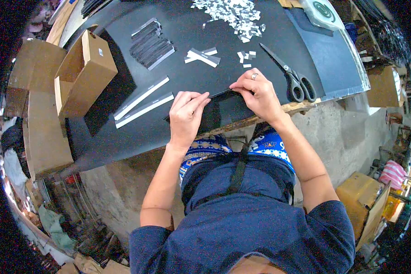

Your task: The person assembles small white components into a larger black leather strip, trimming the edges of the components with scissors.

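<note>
While both hands (221, 102) pinch it, the black strip (223, 95) runs left-right.

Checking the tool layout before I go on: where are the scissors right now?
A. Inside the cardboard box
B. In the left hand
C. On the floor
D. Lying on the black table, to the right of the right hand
D. The scissors lie untouched on the black table just right of the right hand, which, like the left hand, presses on a black piece at the table's edge.
</note>
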Motion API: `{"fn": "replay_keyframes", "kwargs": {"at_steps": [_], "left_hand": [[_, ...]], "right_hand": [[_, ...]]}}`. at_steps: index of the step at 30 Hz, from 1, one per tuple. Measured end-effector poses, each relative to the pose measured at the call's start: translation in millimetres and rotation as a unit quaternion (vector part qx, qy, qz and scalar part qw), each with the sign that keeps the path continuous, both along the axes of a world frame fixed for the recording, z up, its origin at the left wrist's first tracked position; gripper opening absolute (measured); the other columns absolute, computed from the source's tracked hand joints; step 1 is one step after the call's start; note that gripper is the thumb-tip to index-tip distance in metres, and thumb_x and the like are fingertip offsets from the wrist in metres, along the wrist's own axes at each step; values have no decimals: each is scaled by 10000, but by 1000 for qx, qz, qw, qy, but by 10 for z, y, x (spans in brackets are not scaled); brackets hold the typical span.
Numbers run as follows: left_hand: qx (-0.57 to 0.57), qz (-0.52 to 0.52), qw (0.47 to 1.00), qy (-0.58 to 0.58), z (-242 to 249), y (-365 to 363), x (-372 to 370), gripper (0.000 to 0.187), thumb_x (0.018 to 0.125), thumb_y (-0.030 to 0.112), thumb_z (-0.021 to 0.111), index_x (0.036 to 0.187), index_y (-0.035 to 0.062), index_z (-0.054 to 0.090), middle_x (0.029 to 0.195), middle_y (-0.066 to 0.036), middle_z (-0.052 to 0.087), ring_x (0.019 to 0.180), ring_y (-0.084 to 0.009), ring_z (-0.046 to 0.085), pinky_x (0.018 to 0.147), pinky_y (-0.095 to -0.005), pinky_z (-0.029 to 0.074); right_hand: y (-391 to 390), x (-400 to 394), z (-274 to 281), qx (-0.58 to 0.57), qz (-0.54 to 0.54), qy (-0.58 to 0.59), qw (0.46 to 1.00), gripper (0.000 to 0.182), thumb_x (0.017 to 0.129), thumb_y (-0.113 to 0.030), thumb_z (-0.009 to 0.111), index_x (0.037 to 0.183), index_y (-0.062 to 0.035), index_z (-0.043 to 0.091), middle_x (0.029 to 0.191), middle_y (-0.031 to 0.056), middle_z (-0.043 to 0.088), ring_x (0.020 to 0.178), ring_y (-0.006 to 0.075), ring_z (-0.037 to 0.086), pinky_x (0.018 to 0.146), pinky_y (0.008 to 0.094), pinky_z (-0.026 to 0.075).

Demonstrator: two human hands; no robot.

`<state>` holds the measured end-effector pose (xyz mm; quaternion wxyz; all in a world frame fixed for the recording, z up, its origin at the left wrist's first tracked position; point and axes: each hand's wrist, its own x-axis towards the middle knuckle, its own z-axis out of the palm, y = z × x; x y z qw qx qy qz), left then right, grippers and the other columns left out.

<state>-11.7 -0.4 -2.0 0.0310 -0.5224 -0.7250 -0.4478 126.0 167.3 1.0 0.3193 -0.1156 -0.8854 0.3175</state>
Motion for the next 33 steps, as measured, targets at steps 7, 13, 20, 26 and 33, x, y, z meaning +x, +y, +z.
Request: {"fn": "replay_keyframes", "kwargs": {"at_steps": [7, 13, 20, 26, 33], "left_hand": [[-8, -12, 999, 29, 9, 28, -4, 150, 751, 28, 730, 900, 50, 729, 805, -74, 650, 746, -211, 595, 666, -301, 478], [-9, 4, 1000, 3, 45, 37, 47, 122, 766, 14, 722, 885, 37, 722, 797, -79, 652, 744, -208, 595, 670, -303, 473], [1, -6, 1000, 6, 23, 53, 25, 100, 771, 13, 714, 871, 9, 707, 772, -79, 628, 728, -220, 567, 630, -320, 453], [-16, 1, 999, -33, 58, 42, 34, 117, 774, 7, 714, 889, 26, 721, 806, -88, 662, 748, -208, 598, 707, -301, 467], [-16, 4, 1000, -16, 66, 55, 19, 106, 767, 18, 717, 872, 28, 726, 798, -95, 666, 741, -220, 608, 713, -305, 466]], "right_hand": [[66, 71, 64, -3, -10, 1, 1000, 132, 719, -2, 697, 847, -37, 692, 821, 97, 617, 836, 274, 587, 759, 362, 474], [182, 477, 302, -39, -214, -218, 951, 279, 697, -170, 777, 883, -15, 639, 915, 169, 600, 954, 353, 570, 837, 429, 456], [185, 525, 79, -11, -230, -185, 955, 260, 686, -143, 785, 828, -6, 616, 825, 128, 581, 794, 287, 588, 698, 377, 466], [174, 471, 227, -80, -221, -221, 946, 157, 702, -113, 766, 735, -22, 642, 815, 156, 641, 833, 333, 616, 748, 413, 485], [184, 457, 355, -143, -174, 0, 974, 147, 715, -41, 751, 857, -49, 711, 737, 76, 673, 663, 199, 632, 636, 320, 499]]}}
